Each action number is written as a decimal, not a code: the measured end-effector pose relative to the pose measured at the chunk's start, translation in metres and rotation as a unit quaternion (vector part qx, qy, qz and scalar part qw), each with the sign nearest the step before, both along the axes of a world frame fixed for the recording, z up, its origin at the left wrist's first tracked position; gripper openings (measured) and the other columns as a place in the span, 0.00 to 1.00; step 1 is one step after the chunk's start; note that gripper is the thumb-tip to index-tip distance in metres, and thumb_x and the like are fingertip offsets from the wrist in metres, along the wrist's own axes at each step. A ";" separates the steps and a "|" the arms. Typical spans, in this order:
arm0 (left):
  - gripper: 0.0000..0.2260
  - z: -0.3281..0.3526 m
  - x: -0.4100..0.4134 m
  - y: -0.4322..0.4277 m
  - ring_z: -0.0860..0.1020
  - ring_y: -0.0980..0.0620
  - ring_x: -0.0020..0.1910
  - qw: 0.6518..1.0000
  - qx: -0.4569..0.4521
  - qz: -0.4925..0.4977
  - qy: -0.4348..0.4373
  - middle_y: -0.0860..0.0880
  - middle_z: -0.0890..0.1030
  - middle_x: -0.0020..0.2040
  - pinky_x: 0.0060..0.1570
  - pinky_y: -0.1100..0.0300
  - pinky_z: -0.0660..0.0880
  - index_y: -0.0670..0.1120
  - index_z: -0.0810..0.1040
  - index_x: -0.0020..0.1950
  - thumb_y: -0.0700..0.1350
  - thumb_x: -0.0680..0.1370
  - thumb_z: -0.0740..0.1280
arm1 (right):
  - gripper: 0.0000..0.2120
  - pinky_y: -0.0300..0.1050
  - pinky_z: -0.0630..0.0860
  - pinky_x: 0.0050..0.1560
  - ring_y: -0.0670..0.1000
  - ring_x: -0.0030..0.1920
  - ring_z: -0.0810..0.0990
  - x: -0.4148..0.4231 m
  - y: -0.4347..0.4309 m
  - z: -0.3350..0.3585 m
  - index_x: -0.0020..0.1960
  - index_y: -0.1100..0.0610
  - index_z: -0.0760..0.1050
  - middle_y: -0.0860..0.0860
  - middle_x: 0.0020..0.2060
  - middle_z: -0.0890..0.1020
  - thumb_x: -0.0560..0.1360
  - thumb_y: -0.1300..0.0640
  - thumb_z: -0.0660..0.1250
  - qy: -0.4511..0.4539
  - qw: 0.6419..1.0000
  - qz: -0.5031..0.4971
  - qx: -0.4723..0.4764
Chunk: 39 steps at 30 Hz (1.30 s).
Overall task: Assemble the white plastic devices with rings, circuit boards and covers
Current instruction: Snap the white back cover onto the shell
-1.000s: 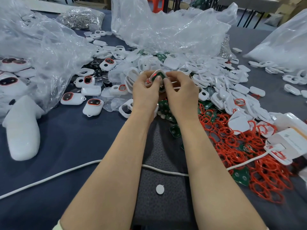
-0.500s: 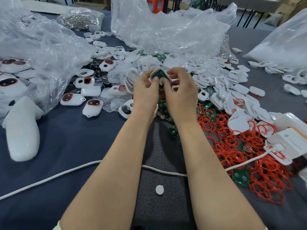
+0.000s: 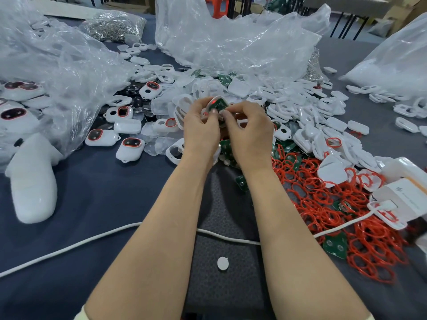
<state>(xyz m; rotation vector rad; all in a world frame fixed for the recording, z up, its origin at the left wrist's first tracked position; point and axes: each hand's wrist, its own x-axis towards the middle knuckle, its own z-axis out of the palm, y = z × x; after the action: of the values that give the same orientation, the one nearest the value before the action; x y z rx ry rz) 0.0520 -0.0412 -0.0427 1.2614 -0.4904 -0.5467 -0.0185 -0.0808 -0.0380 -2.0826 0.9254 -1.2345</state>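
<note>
My left hand (image 3: pixel 200 128) and my right hand (image 3: pixel 248 132) meet above the middle of the table and both pinch one small white device shell (image 3: pixel 216 105). A green circuit board and a bit of red ring show inside it. Behind and right of the hands lies a heap of white plastic shells and covers (image 3: pixel 300 116). Orange-red rings (image 3: pixel 328 204) are spread at the right, with green circuit boards (image 3: pixel 335 247) among them. Finished white devices (image 3: pixel 130 148) with red-rimmed windows lie to the left.
Clear plastic bags (image 3: pixel 231 42) billow at the back, left and right. A white cable (image 3: pixel 69 248) crosses the blue table near me. A white moulded piece (image 3: pixel 32 183) lies at the left, a white box (image 3: pixel 406 197) at the right, and a bag of metal parts (image 3: pixel 115 26) at the far left.
The device shell has turned in my fingers, so the board and red ring now face me. Both hands stay in the same spot over the pile.
</note>
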 end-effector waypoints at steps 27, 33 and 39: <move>0.15 0.001 -0.006 0.000 0.82 0.43 0.51 0.994 0.039 -0.034 -0.096 0.44 0.82 0.48 0.56 0.43 0.78 0.57 0.76 0.47 0.36 0.80 0.59 | 0.03 0.53 0.75 0.55 0.53 0.49 0.80 -0.006 -0.010 0.008 0.49 0.57 0.77 0.52 0.47 0.82 0.76 0.59 0.66 0.020 0.991 0.011 0.134; 0.11 0.000 -0.003 0.000 0.81 0.41 0.53 0.998 0.013 -0.050 -0.047 0.40 0.81 0.52 0.56 0.45 0.78 0.52 0.76 0.50 0.36 0.79 0.62 | 0.10 0.45 0.75 0.56 0.51 0.49 0.81 -0.008 -0.010 0.010 0.55 0.58 0.81 0.53 0.49 0.83 0.77 0.57 0.66 0.035 0.994 0.004 0.101; 0.12 0.001 0.003 0.002 0.82 0.45 0.51 1.000 -0.005 -0.009 0.029 0.48 0.80 0.47 0.39 0.62 0.80 0.55 0.74 0.47 0.36 0.80 0.63 | 0.13 0.44 0.74 0.57 0.50 0.53 0.79 -0.031 -0.026 0.018 0.57 0.56 0.79 0.51 0.53 0.82 0.78 0.62 0.60 0.019 0.991 -0.102 0.085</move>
<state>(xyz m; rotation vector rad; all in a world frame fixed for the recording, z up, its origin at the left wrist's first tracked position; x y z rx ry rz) 0.0547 -0.0392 -0.0416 1.2297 -0.4557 -0.5944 -0.0493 -0.1070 -0.0200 -1.9209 1.2429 -1.1722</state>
